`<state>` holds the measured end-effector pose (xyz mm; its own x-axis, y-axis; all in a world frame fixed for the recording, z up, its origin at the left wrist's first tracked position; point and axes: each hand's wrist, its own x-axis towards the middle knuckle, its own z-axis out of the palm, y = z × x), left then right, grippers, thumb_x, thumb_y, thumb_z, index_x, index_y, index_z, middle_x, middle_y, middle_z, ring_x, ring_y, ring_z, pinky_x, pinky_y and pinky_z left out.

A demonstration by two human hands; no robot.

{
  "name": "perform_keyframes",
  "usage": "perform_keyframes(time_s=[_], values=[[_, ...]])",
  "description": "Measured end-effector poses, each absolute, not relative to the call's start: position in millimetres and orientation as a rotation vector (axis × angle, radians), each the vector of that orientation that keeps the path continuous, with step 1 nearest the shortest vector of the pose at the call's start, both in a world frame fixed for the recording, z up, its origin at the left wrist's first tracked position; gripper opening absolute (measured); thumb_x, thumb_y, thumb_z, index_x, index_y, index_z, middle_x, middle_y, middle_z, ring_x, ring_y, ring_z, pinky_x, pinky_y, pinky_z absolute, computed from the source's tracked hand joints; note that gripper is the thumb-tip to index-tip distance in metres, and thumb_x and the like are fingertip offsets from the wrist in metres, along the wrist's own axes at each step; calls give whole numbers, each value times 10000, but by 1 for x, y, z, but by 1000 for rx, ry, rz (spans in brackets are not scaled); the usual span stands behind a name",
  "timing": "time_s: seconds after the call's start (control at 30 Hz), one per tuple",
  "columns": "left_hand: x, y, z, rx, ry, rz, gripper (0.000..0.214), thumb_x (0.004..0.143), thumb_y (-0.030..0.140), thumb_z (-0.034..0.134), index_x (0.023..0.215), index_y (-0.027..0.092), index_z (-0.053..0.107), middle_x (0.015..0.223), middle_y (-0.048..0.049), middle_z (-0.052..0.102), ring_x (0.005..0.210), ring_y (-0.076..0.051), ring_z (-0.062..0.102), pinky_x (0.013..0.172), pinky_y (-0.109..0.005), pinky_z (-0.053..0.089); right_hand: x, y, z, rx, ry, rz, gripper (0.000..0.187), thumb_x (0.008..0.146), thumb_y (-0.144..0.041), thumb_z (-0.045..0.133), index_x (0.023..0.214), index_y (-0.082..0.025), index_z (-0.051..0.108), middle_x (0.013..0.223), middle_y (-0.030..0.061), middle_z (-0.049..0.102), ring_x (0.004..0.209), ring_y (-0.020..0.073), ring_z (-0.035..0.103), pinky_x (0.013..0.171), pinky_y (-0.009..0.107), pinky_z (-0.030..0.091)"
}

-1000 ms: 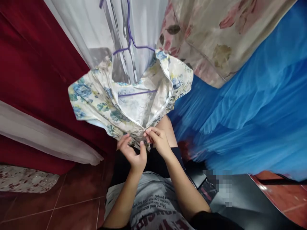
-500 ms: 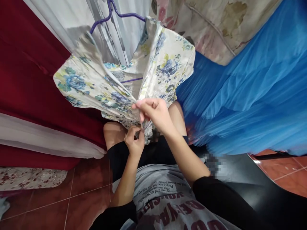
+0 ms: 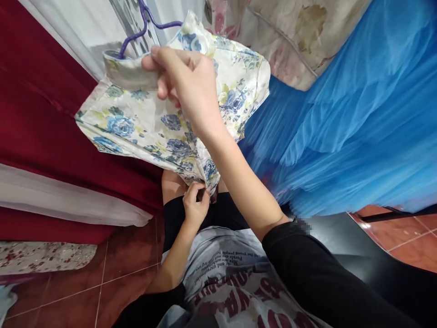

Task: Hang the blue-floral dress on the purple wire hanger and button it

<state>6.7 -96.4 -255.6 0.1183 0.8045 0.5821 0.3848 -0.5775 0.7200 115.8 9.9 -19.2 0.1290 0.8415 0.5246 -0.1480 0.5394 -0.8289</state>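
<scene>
A white dress (image 3: pixel 174 146) with blue and yellow-green flowers hangs on a purple hanger (image 3: pixel 147 27) in front of me; its lower part is bunched and mostly hidden. My right hand (image 3: pixel 191 86) is pinched at the neckline, at the top of the back seam. The zipper pull between thumb and fingertips is too small to see, and my forearm covers part of the seam. Lower down, my left hand (image 3: pixel 196 205) pinches the fabric near the seam's bottom end, close to my lap.
Dark red cloth (image 3: pixel 41 114) with a white panel hangs at the left. On the right are a blue tulle gown (image 3: pixel 327 132) and a beige floral fabric (image 3: pixel 300 41). A black seat (image 3: pixel 362 264) stands on the reddish tile floor (image 3: pixel 82 278).
My right hand has travelled up the seam from mid-dress to the neckline. The V-shaped opening between the two back edges has closed. My left hand stays low, still pinching fabric.
</scene>
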Motion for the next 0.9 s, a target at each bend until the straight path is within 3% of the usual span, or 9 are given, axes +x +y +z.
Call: perform_keyframes(time_s=[0.13, 0.2, 0.27, 0.37, 0.5, 0.57, 0.8, 0.9], values=[[-5, -60, -201, 1993, 1131, 1628, 197, 951, 321, 623, 1096, 188, 613, 994, -73, 652, 931, -196, 656, 861, -331, 532, 119, -10, -30, -755, -1283, 763, 630, 1021, -425, 228, 928, -8, 691, 670, -82, 534, 551, -32, 568, 619, 148, 384], [-9, -37, -153, 1960, 1081, 1881, 292, 986, 347, 576, 1230, 188, 581, 1090, -92, 626, 1000, -203, 644, 890, -338, 530, 121, -16, -36, -796, -1242, 779, 563, 1003, -431, 316, 896, -31, 698, 677, -80, 535, 531, -18, 558, 615, 160, 389], [-10, -19, -102, 2042, 1031, 2040, 358, 993, 370, 571, 1308, 199, 565, 1190, -103, 588, 1051, -212, 624, 893, -336, 522, 124, -20, -39, -777, -1208, 808, 354, 969, -387, 518, 805, -134, 703, 584, -76, 530, 485, 32, 507, 540, 165, 396], [-9, -1, -43, 2305, 987, 1873, 282, 999, 347, 568, 1240, 212, 624, 1220, -94, 598, 993, -197, 627, 824, -304, 517, 126, -21, -40, -723, -1203, 832, 271, 946, -310, 571, 739, -180, 687, 514, -68, 488, 460, 69, 460, 496, 195, 369], [-5, 5, -20, 2559, 967, 1594, 158, 1012, 266, 548, 940, 184, 661, 887, -26, 645, 797, -151, 606, 742, -264, 485, 126, -15, -43, -668, -1194, 823, 251, 929, -285, 584, 714, -190, 670, 480, -62, 499, 438, 85, 417, 476, 225, 325], [-4, 3, -20, 2552, 982, 1665, 177, 1001, 266, 576, 860, 179, 638, 800, -3, 608, 731, -131, 574, 702, -247, 465, 123, -7, -52, -686, -1196, 829, 250, 907, -280, 602, 682, -185, 654, 470, -58, 507, 436, 89, 421, 474, 234, 318], [-59, 34, -14, 1884, 934, 2255, 202, 947, 371, 666, 902, 175, 652, 815, -2, 619, 767, -124, 606, 719, -228, 503, 126, 1, -109, -807, -1132, 1000, 258, 823, -257, 594, 580, -180, 629, 431, -53, 486, 413, 101, 418, 464, 249, 301], [-101, 68, -32, 1403, 913, 2252, 186, 867, 297, 746, 805, 166, 630, 748, 15, 612, 709, -108, 597, 694, -202, 511, 128, -14, -116, -801, -1180, 1030, 252, 813, -257, 604, 575, -179, 634, 444, -47, 502, 423, 104, 435, 476, 251, 316]])
